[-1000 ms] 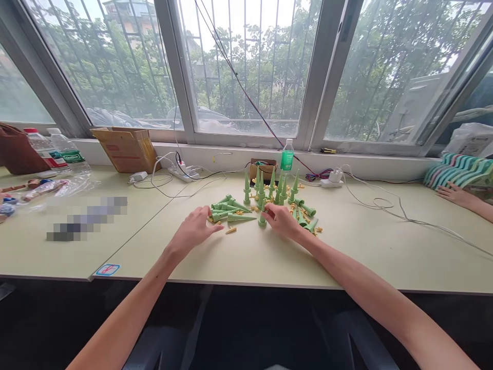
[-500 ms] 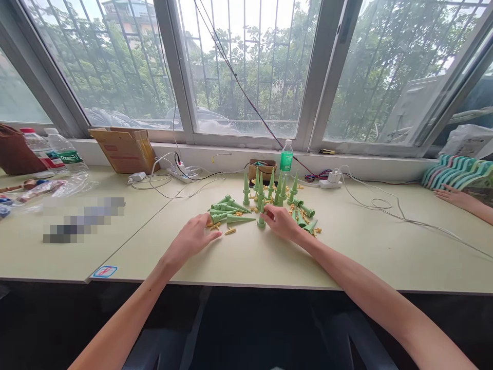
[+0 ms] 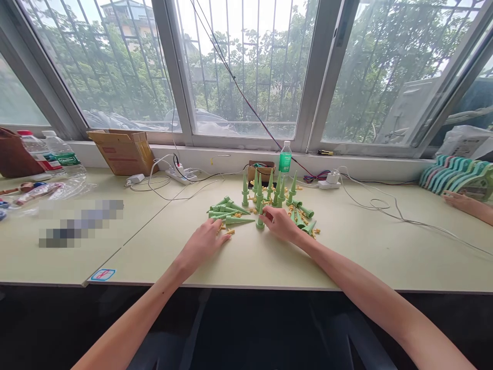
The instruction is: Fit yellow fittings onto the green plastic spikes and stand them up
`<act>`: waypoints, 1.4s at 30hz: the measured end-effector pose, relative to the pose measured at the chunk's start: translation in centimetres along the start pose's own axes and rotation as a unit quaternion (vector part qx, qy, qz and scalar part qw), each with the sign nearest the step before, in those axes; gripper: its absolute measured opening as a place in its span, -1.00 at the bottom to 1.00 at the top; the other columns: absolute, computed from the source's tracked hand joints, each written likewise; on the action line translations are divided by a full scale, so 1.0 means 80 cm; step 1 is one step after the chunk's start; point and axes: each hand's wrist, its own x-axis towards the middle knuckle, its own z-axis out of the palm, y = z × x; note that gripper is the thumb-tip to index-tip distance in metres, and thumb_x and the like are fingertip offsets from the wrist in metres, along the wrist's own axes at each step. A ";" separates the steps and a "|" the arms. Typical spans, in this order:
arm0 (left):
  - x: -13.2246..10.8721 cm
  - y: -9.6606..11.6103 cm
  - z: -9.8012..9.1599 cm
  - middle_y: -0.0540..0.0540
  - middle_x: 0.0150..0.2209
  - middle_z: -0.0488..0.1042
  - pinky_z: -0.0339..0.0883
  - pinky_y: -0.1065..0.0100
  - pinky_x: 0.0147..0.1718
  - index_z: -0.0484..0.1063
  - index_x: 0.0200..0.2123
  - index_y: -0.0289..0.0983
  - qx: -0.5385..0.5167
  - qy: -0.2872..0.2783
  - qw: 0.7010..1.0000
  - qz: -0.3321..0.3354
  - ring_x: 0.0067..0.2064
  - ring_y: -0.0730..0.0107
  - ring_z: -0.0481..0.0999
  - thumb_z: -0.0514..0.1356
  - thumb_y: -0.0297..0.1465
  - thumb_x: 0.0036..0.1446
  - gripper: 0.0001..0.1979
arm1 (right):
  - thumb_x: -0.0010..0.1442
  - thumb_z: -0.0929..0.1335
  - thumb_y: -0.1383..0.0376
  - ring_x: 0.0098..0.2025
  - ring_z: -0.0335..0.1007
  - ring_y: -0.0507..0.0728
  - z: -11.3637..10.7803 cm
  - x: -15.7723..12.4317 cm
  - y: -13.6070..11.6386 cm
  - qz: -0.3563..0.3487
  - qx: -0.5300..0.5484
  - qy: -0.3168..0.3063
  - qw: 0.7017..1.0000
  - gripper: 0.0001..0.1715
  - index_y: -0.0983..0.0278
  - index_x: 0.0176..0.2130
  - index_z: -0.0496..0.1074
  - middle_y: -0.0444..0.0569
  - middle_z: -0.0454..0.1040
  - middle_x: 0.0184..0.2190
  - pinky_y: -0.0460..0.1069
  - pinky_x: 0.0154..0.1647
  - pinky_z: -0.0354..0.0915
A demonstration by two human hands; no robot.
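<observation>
My right hand [image 3: 282, 223] pinches an upright green plastic watering spike [image 3: 260, 221] by its upper part, its base resting on the table. My left hand [image 3: 204, 240] is open, thumb spread from the fingers, over small yellow T-shaped valves [image 3: 230, 232]; its fingertips reach the edge of a pile of lying green spikes [image 3: 227, 206]. I cannot make out whether it touches a valve. Behind my hands stands a group of upright green spikes [image 3: 277, 192] with yellow valves fitted. More loose spikes and valves [image 3: 307, 210] lie beyond my right wrist.
A green-labelled bottle [image 3: 285, 158] and small cardboard box [image 3: 262, 168] stand at the back. White cables [image 3: 398, 216] and a power strip [image 3: 181, 174] lie along the window. At left are a carton [image 3: 123, 151] and bottles [image 3: 63, 154]. Another person's hand [image 3: 462, 201] is near hangers [image 3: 454, 174] at right.
My left hand has moved right and slightly forward, from beside the lying spikes to over the loose yellow valves. My right hand stays on the upright spike.
</observation>
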 end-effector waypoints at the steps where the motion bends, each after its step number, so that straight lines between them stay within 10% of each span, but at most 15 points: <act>1: 0.000 0.002 0.001 -0.18 -0.24 0.42 0.28 0.28 -0.29 0.39 -0.26 -0.26 0.001 -0.002 1.000 0.004 -0.24 0.20 0.45 0.11 -0.16 0.16 -0.73 | 0.27 0.25 0.22 -0.54 0.15 -0.01 0.000 0.000 0.000 0.000 0.002 -0.001 1.000 -0.80 0.27 -0.36 0.32 -0.15 0.37 -0.56 -0.11 -0.44 0.12; 42: 0.003 0.027 -0.001 -0.18 -0.18 0.35 0.30 0.26 -0.28 0.38 -0.20 -0.25 0.053 -0.031 0.998 -0.008 -0.20 0.19 0.45 0.01 -0.24 0.22 -0.75 | 0.27 0.25 0.22 -0.55 0.18 -0.02 0.001 0.000 0.000 -0.001 0.011 -0.009 1.000 -0.81 0.28 -0.32 0.35 -0.16 0.38 -0.57 -0.11 -0.46 0.12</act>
